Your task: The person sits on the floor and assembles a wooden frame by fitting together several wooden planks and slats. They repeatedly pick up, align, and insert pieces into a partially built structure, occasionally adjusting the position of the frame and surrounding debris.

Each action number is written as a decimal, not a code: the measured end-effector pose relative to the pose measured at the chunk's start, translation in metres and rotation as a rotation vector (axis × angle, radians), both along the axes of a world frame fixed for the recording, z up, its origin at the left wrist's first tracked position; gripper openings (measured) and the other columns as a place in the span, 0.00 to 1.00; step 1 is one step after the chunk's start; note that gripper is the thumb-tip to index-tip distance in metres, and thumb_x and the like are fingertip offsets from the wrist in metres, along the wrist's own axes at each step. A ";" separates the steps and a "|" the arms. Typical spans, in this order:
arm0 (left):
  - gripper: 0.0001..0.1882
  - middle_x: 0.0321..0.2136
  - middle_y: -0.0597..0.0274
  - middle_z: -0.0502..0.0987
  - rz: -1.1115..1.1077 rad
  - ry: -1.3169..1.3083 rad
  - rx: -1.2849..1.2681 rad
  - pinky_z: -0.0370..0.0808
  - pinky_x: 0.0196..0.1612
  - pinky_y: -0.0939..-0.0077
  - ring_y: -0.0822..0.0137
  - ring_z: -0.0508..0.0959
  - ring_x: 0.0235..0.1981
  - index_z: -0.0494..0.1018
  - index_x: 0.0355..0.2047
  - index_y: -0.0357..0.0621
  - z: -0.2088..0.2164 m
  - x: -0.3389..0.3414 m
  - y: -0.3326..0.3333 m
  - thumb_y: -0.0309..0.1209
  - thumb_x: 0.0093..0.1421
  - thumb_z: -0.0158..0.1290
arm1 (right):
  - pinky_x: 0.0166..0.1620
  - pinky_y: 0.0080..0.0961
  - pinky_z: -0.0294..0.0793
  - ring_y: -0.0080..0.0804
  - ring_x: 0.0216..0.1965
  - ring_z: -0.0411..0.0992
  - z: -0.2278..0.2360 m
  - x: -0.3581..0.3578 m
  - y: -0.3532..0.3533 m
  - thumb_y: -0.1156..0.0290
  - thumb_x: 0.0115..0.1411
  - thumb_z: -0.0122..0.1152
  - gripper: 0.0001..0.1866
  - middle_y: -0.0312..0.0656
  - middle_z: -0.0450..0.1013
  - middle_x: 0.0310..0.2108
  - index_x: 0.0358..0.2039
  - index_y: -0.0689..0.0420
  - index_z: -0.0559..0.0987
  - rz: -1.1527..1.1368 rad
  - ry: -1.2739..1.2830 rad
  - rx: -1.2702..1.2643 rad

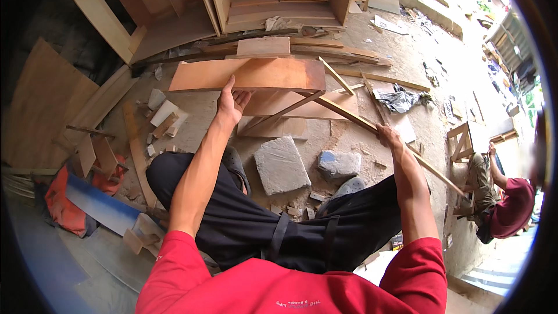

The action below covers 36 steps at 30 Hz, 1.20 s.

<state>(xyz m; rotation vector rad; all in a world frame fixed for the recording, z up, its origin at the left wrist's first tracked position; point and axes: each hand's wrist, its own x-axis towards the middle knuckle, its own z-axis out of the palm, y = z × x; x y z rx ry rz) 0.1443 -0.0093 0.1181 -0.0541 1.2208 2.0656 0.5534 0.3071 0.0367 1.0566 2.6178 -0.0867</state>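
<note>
A long reddish-brown wooden board (250,74) is tilted up in front of me. My left hand (232,104) holds it by the lower edge, thumb on its face and fingers under it. Thin wooden strips (285,110) cross beneath the board's right end, and whether they are fixed to it I cannot tell. My right hand (388,134) is closed round a long narrow wooden strip (430,167), which slants from under the board down to the right. Below the board, another flat panel (331,104) lies on the floor.
Two rough blocks (282,166) (339,164) stand between my feet. Unfinished wooden cabinets (285,11) rise at the back. Planks (343,51) lie before them, and crumpled plastic (398,99) lies to the right. Offcuts (168,116) and an orange bag (64,203) are at left; a person (511,203) crouches far right.
</note>
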 end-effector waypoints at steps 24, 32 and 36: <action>0.24 0.44 0.63 0.71 0.272 -0.084 0.066 0.70 0.49 0.68 0.64 0.71 0.47 0.67 0.50 0.49 0.006 -0.006 0.063 0.36 0.53 0.59 | 0.49 0.43 0.69 0.54 0.46 0.70 -0.057 0.147 0.050 0.66 0.64 0.34 0.17 0.58 0.72 0.41 0.44 0.59 0.71 -0.326 -0.009 -0.079; 0.26 0.45 0.60 0.71 0.431 0.070 -0.059 0.74 0.43 0.63 0.60 0.72 0.46 0.67 0.50 0.48 0.019 -0.050 0.047 0.37 0.51 0.58 | 0.41 0.44 0.70 0.56 0.41 0.70 -0.048 0.094 0.100 0.77 0.57 0.42 0.11 0.54 0.71 0.37 0.41 0.59 0.68 -0.220 0.132 0.157; 0.20 0.43 0.65 0.74 0.477 0.102 -0.090 0.71 0.45 0.71 0.67 0.73 0.46 0.71 0.47 0.48 0.034 -0.062 0.045 0.39 0.55 0.53 | 0.43 0.47 0.69 0.51 0.43 0.71 -0.032 -0.034 0.114 0.75 0.57 0.43 0.14 0.52 0.71 0.41 0.44 0.58 0.67 -0.224 0.114 0.238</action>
